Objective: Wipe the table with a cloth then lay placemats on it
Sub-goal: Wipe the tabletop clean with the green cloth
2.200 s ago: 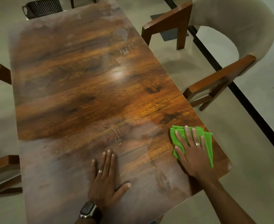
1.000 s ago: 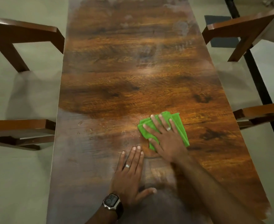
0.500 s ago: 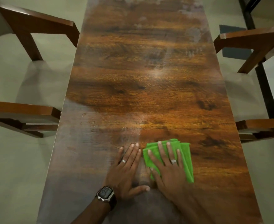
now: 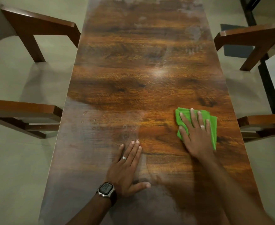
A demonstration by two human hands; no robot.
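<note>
A long, glossy wooden table [image 4: 133,78] runs away from me, with dull smears at its far end and near left side. A folded green cloth [image 4: 213,125] lies flat on the table near its right edge. My right hand [image 4: 196,135] presses on the cloth with fingers spread and straight. My left hand [image 4: 125,169], with a ring and a wristwatch, rests flat on the bare wood near the table's middle, fingers straight. No placemats are in view.
Wooden chairs with pale seats flank the table: two on the left [image 4: 36,31] [image 4: 23,114] and two on the right [image 4: 253,38] [image 4: 266,124]. A black strip [image 4: 269,88] crosses the pale floor on the right.
My right hand has slid the green cloth from beside my left hand out to the right and slightly farther away. My left hand has stayed flat in place.
</note>
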